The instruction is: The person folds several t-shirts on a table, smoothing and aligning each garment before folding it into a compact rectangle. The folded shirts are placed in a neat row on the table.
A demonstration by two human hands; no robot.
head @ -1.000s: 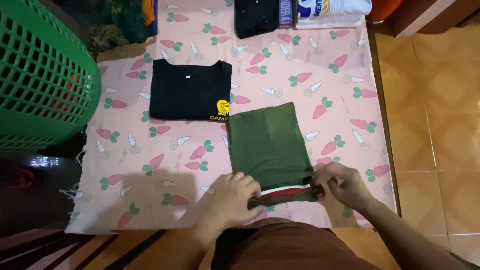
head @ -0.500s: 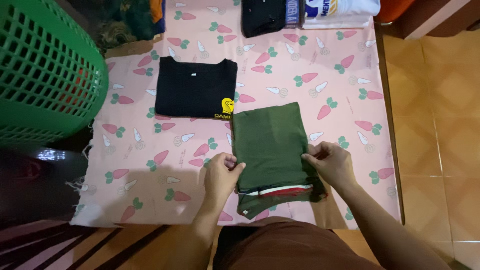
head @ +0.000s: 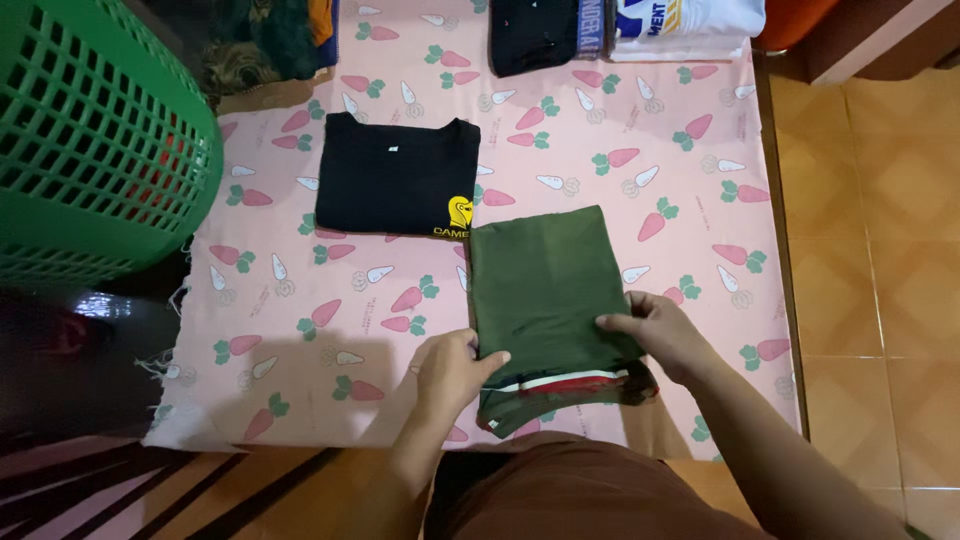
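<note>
With your left hand [head: 452, 368] and right hand [head: 660, 335] pinching its side edges, the soft, light, folded dark-green cotton garment [head: 545, 295] on the pink carrot-print cloth [head: 300, 330] will likely sag unless you support both edges.

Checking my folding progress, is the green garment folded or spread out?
Folded. The green garment lies as a compact rectangle with stacked layers at its near edge, left hand and right hand on its sides.

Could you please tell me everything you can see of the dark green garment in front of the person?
The dark green garment is soft, matte knit cloth, folded into a tall rectangle and lying flat on the pink carrot-print sheet. At its near end a white and red striped trim shows between layers. The left hand grips its near left edge, the right hand presses its right edge. Its far left corner overlaps or abuts the folded black shirt.
</note>
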